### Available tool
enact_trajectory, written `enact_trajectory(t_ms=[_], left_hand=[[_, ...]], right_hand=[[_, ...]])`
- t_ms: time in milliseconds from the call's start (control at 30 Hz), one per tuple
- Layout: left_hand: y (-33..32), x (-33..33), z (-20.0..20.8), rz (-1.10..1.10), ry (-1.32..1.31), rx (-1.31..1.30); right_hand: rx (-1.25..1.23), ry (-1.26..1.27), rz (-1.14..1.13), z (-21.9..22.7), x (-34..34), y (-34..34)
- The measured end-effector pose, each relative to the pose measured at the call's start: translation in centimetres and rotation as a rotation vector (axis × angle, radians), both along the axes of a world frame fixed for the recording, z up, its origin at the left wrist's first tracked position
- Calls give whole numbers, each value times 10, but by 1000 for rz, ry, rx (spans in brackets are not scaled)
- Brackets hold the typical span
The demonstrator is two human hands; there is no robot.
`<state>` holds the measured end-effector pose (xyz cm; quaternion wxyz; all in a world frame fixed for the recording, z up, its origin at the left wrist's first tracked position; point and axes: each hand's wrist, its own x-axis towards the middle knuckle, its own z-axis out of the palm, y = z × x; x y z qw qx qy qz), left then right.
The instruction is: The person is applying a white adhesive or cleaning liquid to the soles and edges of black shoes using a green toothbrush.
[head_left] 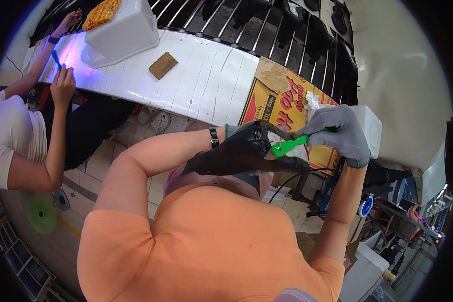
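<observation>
My left hand (233,132), in a grey glove, holds a black boot (231,155) in front of my chest; its fingers are mostly hidden behind the boot. A pale area (282,138) shows on the boot's upturned underside. In my grey-gloved right hand (340,133) is a bright green brush (289,146), gripped by its handle. The brush's head rests against the pale area near its edge.
Beyond the boot, a yellow and red cardboard sheet (259,108) lies on the white table (206,70), with crumpled white paper (312,100) on it. Also there are a brown block (163,65) and white bin (126,38). Black boots hang over a roller rack (267,35). A co-worker (20,136) sits left.
</observation>
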<state>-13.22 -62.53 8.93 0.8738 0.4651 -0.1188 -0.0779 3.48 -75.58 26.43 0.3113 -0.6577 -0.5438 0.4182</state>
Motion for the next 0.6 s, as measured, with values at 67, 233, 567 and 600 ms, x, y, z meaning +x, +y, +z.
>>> enact_trajectory(t_ms=[67,233,567,600], left_hand=[[8,11,5,141,-213,310],[24,30,14,-199,414,-557],[59,30,36,336,651,-20],[60,29,37,333,621,-14]], right_hand=[[52,-46,-35,4,-9,-5],[99,-212,-153,13,-24,-14],[67,-293,-326,16,-51,-31],[36,-288,-350,16,-52,-32]])
